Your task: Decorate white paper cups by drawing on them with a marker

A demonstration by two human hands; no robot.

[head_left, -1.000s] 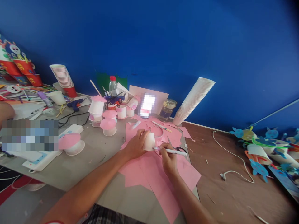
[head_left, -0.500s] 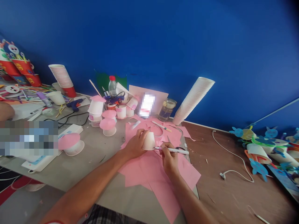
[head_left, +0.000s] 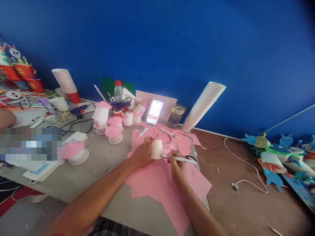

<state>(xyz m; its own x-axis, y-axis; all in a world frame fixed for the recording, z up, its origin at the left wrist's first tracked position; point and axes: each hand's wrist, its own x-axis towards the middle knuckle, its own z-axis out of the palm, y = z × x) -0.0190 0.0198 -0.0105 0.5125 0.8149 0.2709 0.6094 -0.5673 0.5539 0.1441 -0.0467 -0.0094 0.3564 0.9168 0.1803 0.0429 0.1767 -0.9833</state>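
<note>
Upside down on the pink paper (head_left: 169, 200) stands a white paper cup (head_left: 157, 150). My left hand (head_left: 144, 152) grips its left side, the fingers curled behind it. In my right hand (head_left: 177, 167) is a white marker pen (head_left: 184, 160), its tip at the lower right of the cup wall. Whether the tip touches the wall, I cannot tell for sure. Scissors (head_left: 190, 158) lie partly hidden just behind my right hand. A second pen (head_left: 169, 133) rests on the paper beyond the cup.
A tall stack of paper cups (head_left: 204, 106) leans at the back right beside a glass jar (head_left: 176, 116). Pink-topped cups (head_left: 113, 131) stand left of the paper. A power strip (head_left: 59, 157) and a glue gun (head_left: 80, 110) lie further left.
The rear end of the marker has shifted slightly left and down, and its tip has slid a little left along the cup's lower wall. My left hand keeps its hold.
</note>
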